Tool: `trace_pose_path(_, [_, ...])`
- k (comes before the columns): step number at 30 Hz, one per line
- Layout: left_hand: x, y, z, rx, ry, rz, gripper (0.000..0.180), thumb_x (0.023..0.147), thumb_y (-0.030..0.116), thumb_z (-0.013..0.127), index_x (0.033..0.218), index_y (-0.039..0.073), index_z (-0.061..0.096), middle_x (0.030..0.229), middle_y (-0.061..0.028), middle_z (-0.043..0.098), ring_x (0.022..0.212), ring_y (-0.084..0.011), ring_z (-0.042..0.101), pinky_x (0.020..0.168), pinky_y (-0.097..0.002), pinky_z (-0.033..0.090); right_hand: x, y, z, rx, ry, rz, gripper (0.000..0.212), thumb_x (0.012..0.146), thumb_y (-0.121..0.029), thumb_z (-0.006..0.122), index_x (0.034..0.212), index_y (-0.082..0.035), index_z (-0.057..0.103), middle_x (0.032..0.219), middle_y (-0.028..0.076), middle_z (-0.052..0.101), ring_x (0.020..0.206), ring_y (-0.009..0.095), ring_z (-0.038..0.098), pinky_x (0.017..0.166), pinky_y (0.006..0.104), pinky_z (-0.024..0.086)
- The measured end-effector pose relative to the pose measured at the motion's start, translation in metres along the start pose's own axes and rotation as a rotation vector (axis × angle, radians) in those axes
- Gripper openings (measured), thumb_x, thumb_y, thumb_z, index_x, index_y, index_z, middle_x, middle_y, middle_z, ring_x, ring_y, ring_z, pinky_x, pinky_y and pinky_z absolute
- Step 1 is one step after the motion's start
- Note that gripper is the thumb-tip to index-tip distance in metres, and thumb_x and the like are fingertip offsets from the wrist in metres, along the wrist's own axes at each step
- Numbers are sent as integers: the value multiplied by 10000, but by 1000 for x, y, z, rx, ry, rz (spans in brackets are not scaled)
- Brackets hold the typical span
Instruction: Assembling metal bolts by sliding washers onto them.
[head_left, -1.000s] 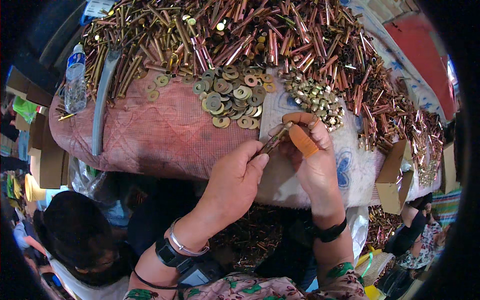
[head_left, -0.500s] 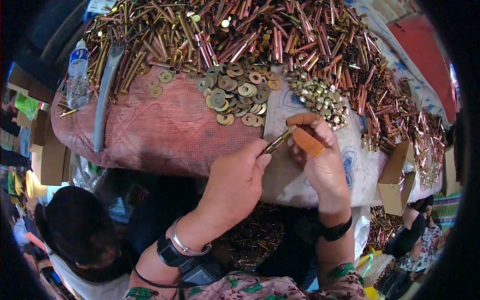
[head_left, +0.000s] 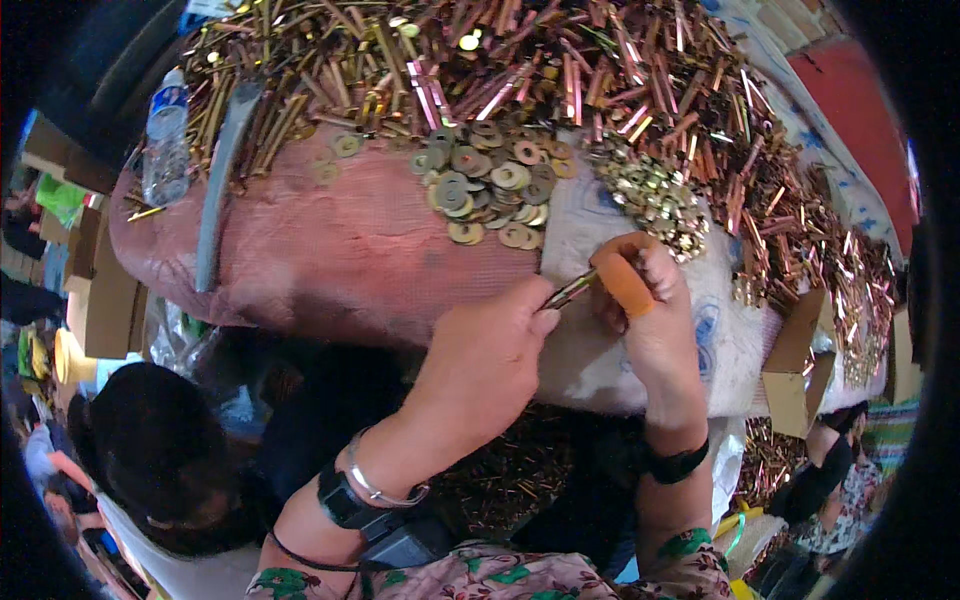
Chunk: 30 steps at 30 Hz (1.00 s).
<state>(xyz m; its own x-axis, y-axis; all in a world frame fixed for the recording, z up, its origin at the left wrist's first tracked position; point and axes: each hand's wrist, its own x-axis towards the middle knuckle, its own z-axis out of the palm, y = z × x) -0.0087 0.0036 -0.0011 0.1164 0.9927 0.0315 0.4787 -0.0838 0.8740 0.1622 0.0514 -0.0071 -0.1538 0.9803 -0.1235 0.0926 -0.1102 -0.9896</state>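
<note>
Tube (head_left: 570, 292) slants up-right from the left hand (head_left: 487, 352), pinched in its fingers, to the right hand (head_left: 658, 325), whose fingers curl around its upper end (grip unclear).

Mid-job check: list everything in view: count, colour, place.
Metal tube: one, brassy, between hands
Loose tubes: uncountable, coppery and golden, far side, right
Washers: dozens, silvery and brassy, mid-table
Small fittings: many, silvery-gold, right of washers
Bottle: one, clear, table's left
Curved strip: one, grey, beside bottle
Table coverings: two, pink left, white-and-blue right
Cardboard boxes: several, brown, both sides
Panel: one, red, upper right
People: at least two, varied clothing, lower corners
Finger covers: two, orange, right hand
Wristbands: two, black, one each wrist
Left hand: one, bare, tube's near end
Right hand: one, tube's far end
</note>
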Motion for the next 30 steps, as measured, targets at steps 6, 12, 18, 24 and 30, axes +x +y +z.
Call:
trace_pose_path(6, [1,-3,11,43,19,46,149,793,120,492,912,42,537,713,-213,600,698,-386,600,620,-496,467,-21,16,-7,-591,284,-250,271,872,-221,493,1078,-55,553,982,56,546,884,160,514,777,273,417])
trace_pose_path(12, [5,-3,27,17,114,14,162,741,119,534,849,26,612,785,-213,614,769,-364,616,669,-442,492,4,36,-33,-599,18,-410,359,910,-228,409,1180,-1,476,1036,89,514,951,189,505,832,261,413])
trace_pose_path(18, [15,-7,35,-2,148,2,153,721,128,551,799,41,650,778,-200,623,764,-357,623,676,-425,505,4,42,-28,-639,66,-440,354,879,-229,449,1143,1,498,1032,111,527,955,221,508,834,292,414])
trace_pose_path(24, [16,-8,37,-15,208,34,159,703,138,564,768,23,653,759,-206,623,737,-349,629,647,-432,507,3,42,-22,-650,75,-488,349,847,-229,488,1106,3,520,1029,132,541,958,254,511,836,324,415])
trace_pose_path(30, [11,-15,34,137,168,72,103,656,124,610,682,35,657,727,-175,632,703,-304,636,613,-397,503,9,49,-12,-674,49,-523,345,816,-230,527,1069,6,543,1026,153,554,961,287,514,838,356,417])
